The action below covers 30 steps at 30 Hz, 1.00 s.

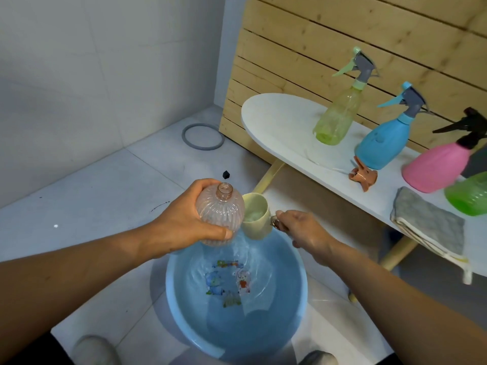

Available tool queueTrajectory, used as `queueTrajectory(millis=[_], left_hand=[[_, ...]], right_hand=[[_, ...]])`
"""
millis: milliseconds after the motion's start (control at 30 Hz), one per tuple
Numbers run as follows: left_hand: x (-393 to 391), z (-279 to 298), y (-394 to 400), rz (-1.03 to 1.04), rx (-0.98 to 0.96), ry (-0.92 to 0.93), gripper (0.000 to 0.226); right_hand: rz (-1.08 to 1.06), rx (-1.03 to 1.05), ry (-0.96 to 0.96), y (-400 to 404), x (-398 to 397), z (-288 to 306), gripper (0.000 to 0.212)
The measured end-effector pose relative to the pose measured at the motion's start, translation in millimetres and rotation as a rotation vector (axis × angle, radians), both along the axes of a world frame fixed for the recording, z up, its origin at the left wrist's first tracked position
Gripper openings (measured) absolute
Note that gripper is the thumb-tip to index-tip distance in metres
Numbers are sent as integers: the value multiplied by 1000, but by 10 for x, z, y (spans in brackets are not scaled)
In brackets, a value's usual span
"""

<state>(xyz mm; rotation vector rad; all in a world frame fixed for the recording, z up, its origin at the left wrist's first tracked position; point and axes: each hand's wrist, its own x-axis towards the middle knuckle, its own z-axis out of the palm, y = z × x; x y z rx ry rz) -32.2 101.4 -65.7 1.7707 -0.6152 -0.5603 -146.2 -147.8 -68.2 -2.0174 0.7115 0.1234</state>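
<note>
Over the far rim of the blue basin (170,291) of water, the left grip (181,222) wraps a ribbed clear bottle (220,214), open neck up. Just beside it, the right grip (303,230) holds a cream cup (257,219) by its handle. Probably the filling step: next, tip the cup's lip over the neck.

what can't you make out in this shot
Head view:
- Handle of the scoop: wrapped by the right hand.
- Lower left side of the bottle: covered by the left hand.
- Top of the green spray bottle: cut off by the right edge.
- The printed figures in the basin: blurred by rippling water.
</note>
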Motion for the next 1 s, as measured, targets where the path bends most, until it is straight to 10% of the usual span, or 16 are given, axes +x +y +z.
queueTrajectory(millis=[700, 1000], left_hand=[[-6, 21, 17, 14, 7, 44, 94], [-13, 28, 19, 20, 9, 31, 92]], right_hand=[[551, -1288, -25, 170, -193, -280, 19], [597, -1450, -165, 202, -264, -272, 17]])
